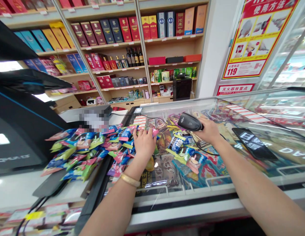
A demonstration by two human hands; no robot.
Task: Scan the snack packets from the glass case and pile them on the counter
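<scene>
My left hand (145, 141), with a gold bracelet (130, 180) on its wrist, is palm down at the right end of a heap of small bright snack packets (87, 141). Its fingers curl over a packet, whose pink end (155, 132) sticks out beside the fingertips; the rest is hidden. In my right hand (211, 132) is a black handheld barcode scanner (190, 122), raised above the glass-topped case, its head pointing left. Several more blue, green and pink packets (185, 149) lie on the glass between my hands.
The glass-topped freezer case (164, 196) has goods under its glass. A phone (254, 144) lies on it at right. The scanner's cable (203, 150) trails over the glass. At left stands a black checkout terminal (22, 131). Shelves of boxes (113, 31) fill the back.
</scene>
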